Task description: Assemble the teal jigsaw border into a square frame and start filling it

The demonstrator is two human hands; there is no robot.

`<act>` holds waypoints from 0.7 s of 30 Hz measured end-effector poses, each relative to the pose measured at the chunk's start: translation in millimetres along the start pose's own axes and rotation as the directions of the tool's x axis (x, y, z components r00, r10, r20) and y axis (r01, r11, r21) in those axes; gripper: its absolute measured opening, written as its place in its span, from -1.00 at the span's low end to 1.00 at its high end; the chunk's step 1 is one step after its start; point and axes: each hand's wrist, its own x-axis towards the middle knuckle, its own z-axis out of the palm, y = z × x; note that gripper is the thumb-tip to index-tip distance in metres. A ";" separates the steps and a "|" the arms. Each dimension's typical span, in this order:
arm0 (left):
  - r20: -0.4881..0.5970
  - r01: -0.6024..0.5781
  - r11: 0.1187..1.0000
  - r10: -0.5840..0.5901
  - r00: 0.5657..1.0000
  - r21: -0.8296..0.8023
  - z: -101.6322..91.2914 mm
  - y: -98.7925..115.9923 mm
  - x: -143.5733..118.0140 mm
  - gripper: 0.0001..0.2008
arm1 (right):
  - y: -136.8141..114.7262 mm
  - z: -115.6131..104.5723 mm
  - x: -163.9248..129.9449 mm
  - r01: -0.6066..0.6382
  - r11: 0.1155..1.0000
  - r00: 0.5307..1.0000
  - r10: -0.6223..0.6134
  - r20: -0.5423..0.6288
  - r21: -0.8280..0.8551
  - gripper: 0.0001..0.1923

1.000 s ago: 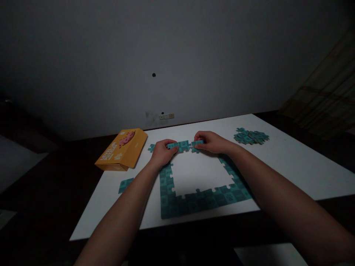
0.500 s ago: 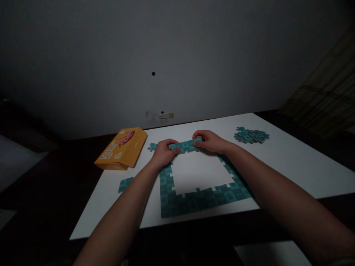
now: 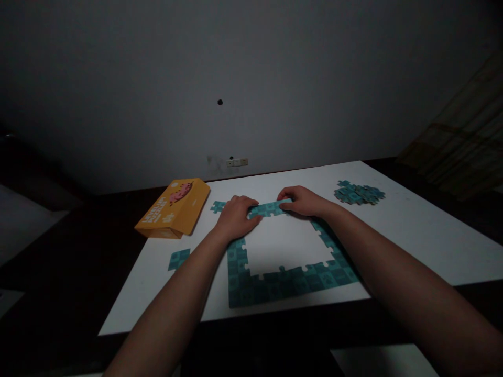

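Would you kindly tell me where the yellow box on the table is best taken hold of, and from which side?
Grip the yellow box across its two long edges, coming down from above near its middle. It lies flat on the white table with its broad printed face up, left of the left hand, and nothing shows against its long sides. Its thin profile probably leaves little to pinch end-on.

orange box (image 3: 173,208), white lettering, unreadable

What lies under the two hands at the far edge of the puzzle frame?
A teal strip of joined pieces shows between the left hand and right hand, on the white table. Its ends are covered.
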 end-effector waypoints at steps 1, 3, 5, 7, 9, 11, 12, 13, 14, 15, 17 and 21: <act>0.025 -0.009 1.000 0.009 1.000 0.001 -1.5 -1.4 -1.1 -0.62 | 1.4 0.4 0.3 0.005 1.000 1.000 -0.005 -0.002 -0.002 -0.77; 0.062 -0.020 1.000 0.020 0.998 -0.009 -3.4 -3.3 -2.6 -0.68 | 4.4 1.2 0.9 0.019 1.000 1.000 -0.019 0.003 -0.011 -0.76; 0.070 -0.021 0.999 0.023 0.997 -0.024 -3.8 -3.5 -3.0 -0.69 | 7.1 0.7 1.5 0.015 1.000 1.000 -0.015 0.003 -0.020 -0.73; 0.060 -0.017 0.999 0.019 0.998 -0.033 -3.5 -2.8 -2.7 -0.71 | 9.6 -2.6 2.5 -0.020 1.000 0.999 0.021 -0.038 0.004 -0.67; 0.048 -0.013 0.999 0.015 0.999 -0.046 -3.0 -2.1 -2.3 -0.73 | 12.0 -9.2 4.0 -0.051 0.997 0.990 0.058 -0.129 0.054 -0.63; 0.045 -0.012 0.998 0.015 0.999 -0.060 -2.6 -2.1 -2.0 -0.74 | 14.9 -17.5 6.1 -0.042 0.994 0.971 0.064 -0.229 0.098 -0.64; 0.046 -0.013 0.998 0.016 0.999 -0.063 -2.5 -2.4 -1.9 -0.74 | 16.6 -21.3 7.2 -0.035 0.993 0.961 0.063 -0.268 0.110 -0.67; 0.048 -0.015 0.998 0.018 0.999 -0.062 -2.3 -2.9 -1.9 -0.73 | 18.4 -24.4 8.4 -0.033 0.992 0.952 0.068 -0.297 0.121 -0.69; 0.050 -0.018 0.998 0.021 0.999 -0.059 -2.2 -3.4 -1.8 -0.73 | 20.2 -26.6 9.7 -0.039 0.990 0.946 0.080 -0.314 0.135 -0.70; 0.052 -0.021 0.998 0.024 0.998 -0.055 -2.1 -4.0 -1.7 -0.73 | 22.1 -27.8 10.9 -0.050 0.987 0.940 0.097 -0.328 0.150 -0.71; 0.052 -0.031 0.998 0.034 0.998 -0.051 -2.0 -5.2 -1.4 -0.74 | 25.6 -28.1 13.5 -0.079 0.981 0.930 0.136 -0.341 0.175 -0.72; 0.053 -0.048 0.998 0.051 0.997 -0.045 -1.5 -7.0 -1.0 -0.72 | 29.6 -26.9 17.9 -0.114 0.974 0.918 0.178 -0.353 0.196 -0.75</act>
